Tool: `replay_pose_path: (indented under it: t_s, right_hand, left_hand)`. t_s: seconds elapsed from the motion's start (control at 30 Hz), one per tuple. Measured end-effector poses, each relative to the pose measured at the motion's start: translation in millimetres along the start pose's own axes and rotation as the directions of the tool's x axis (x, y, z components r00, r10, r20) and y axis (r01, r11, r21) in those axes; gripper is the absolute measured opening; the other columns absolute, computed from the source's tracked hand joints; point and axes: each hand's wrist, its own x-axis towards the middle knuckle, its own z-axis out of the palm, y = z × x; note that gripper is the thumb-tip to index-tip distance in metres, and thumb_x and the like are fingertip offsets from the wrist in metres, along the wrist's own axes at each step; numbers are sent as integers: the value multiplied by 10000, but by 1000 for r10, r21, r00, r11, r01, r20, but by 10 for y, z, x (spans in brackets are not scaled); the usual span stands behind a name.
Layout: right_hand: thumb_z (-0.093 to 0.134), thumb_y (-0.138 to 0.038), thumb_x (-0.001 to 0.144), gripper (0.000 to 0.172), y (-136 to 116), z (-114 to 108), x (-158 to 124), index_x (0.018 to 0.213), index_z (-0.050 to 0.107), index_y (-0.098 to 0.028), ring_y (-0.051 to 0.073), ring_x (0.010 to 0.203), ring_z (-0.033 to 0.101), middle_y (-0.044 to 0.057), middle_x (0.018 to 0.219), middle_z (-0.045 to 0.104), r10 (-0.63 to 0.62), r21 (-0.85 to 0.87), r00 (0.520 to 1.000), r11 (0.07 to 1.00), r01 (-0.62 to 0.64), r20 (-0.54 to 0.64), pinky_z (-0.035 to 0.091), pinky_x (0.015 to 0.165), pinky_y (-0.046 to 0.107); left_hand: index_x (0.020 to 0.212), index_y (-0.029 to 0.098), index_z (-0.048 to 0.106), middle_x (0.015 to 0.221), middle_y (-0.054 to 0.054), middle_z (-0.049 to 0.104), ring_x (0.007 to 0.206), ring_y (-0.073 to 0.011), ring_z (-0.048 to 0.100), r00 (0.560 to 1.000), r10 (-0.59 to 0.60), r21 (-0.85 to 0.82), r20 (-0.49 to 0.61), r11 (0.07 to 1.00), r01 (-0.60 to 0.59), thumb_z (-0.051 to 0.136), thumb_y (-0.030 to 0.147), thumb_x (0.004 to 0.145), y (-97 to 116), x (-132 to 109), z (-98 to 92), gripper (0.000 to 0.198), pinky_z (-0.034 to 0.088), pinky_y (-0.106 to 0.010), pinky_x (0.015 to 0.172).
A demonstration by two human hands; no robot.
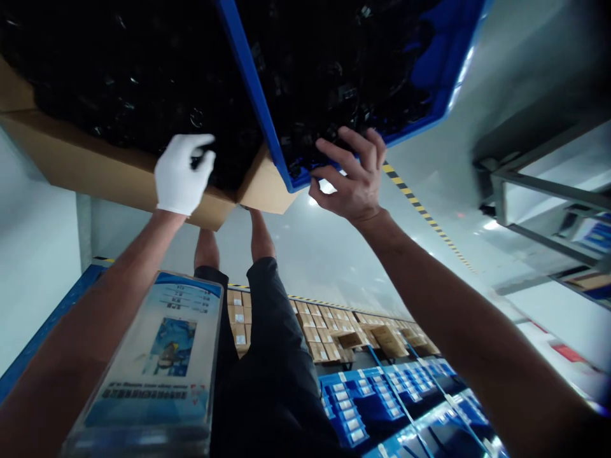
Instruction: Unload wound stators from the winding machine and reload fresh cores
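My left hand, in a white glove, is over the near edge of a cardboard box. Its fingers are curled, and a small black part appears between thumb and forefinger, hard to tell from the dark heap behind. Black parts fill the box; their kind is too dark to make out. My bare right hand grips the near rim of a blue plastic bin, fingers over the edge and thumb low. More black parts lie in that bin, which sits against the box's right side.
An ID badge hangs in front of me. Stacked cartons and shelving with blue bins appear at the bottom of the view. A metal rack stands at right, and yellow-black tape crosses the grey floor.
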Motion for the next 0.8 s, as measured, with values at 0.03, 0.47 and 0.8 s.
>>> replay_pose_path:
  t_s: [0.03,0.47,0.8]
  right_hand:
    - [755,-424,977,72,-77,8,-56,957,801,-374,439,1579,558,-15,1493,761,-6,44,1000,999,7,-20,277,1391,793]
    - [685,-396,1020,725,-739,2173,890,1608,502,-14,417,1604,527,317,1625,580,799,230,552,506,-831,237,404,1381,612]
    - [574,-554,1095,544,-377,2170,849,1339,726,-93,480,1608,474,308,1567,578,818,56,542,543,-838,193,395,1320,746]
  left_hand:
    - [1707,485,512,1551,53,707,1268,-345,646,994,-96,5,-43,995,96,417,590,1164,-260,-23,-1,561,536,-624,1001]
    - [1809,313,-57,1798,104,316,1504,-263,160,940,-341,534,-23,790,300,572,1168,766,-1050,840,149,1488,196,-529,1222]
    - [1795,311,221,1870,66,247,1398,-244,219,987,-53,437,149,899,-18,594,1123,819,-796,872,375,1323,244,-471,1126]
